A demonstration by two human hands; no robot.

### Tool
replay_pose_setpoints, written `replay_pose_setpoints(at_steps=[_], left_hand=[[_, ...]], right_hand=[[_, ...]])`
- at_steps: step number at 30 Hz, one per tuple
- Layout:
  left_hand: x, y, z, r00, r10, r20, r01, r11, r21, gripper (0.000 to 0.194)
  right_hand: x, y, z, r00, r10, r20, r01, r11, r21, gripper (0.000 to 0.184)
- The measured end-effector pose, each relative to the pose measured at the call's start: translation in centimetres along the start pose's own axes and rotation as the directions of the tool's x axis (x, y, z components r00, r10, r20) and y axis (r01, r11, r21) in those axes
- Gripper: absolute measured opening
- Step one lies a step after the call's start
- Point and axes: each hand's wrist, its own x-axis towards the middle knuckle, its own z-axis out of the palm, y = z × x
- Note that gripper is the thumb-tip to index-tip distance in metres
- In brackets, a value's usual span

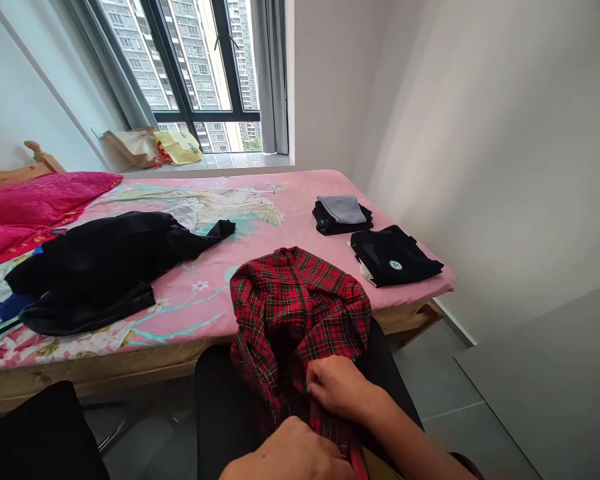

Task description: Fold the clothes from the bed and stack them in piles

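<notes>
A crumpled red plaid shirt hangs from the bed's front edge down onto my lap. My right hand is closed, pinching the shirt's fabric near its lower part. My left hand sits just below it at the bottom of the view, fingers curled into the same shirt. The fingertips of both hands are partly hidden in the cloth.
The bed has a pink printed sheet. A heap of black clothes lies at its left, a folded black and grey stack and a folded black garment at its right. Pink pillows are far left, bags on the sill.
</notes>
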Motion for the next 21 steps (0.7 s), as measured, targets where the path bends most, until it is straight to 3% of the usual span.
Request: replay_pose_setpoints(at_steps=[3, 5, 7, 9, 11, 13, 16, 19, 21], left_hand=[[-0.1, -0.4, 0.2, 1.0, -0.006, -0.03, 0.003, 0.997, -0.083, 0.028], [-0.1, -0.5, -0.2, 0.998, -0.016, -0.056, 0.011, 0.995, -0.103, 0.026], [-0.1, -0.7, -0.9, 0.991, -0.113, -0.078, 0.099, 0.981, -0.166, 0.025], [-0.4, -1.0, -1.9, 0.946, -0.299, -0.127, 0.253, 0.923, -0.288, 0.03], [-0.9, -1.7, -2.8, 0.848, -0.49, -0.202, 0.352, 0.806, -0.476, 0.034], [-1.7, -2.5, -3.5, 0.734, -0.624, -0.268, 0.318, 0.665, -0.676, 0.034], [-2.5, -3.5, -4.2, 0.607, -0.744, -0.28, 0.163, 0.462, -0.872, 0.03], [-2.6, -3.5, -4.7, 0.515, -0.819, -0.252, 0.015, 0.302, -0.953, 0.026], [-2.4, -3.1, -5.1, 0.478, -0.848, -0.229, -0.04, 0.239, -0.97, 0.026]], right_hand=[[0.8, 1.4, -0.9, 0.973, 0.058, -0.225, 0.016, 0.95, 0.313, 0.02], [0.8, 2.4, -2.2, 0.904, 0.169, -0.394, 0.098, 0.814, 0.573, 0.025], [0.6, 3.3, -3.4, 0.819, 0.281, -0.501, 0.194, 0.685, 0.702, 0.03], [0.0, 3.8, -4.1, 0.741, 0.352, -0.572, 0.278, 0.614, 0.738, 0.033], [-0.9, 4.1, -4.0, 0.705, 0.378, -0.601, 0.317, 0.59, 0.743, 0.031], [-1.7, 4.3, -3.1, 0.742, 0.351, -0.571, 0.283, 0.608, 0.742, 0.028], [-2.5, 4.9, -0.6, 0.858, 0.264, -0.44, 0.112, 0.741, 0.662, 0.025], [-2.2, 6.1, 2.2, 0.922, 0.221, -0.318, -0.037, 0.868, 0.495, 0.024], [-1.5, 6.8, 3.7, 0.926, 0.215, -0.309, -0.073, 0.908, 0.413, 0.041]])
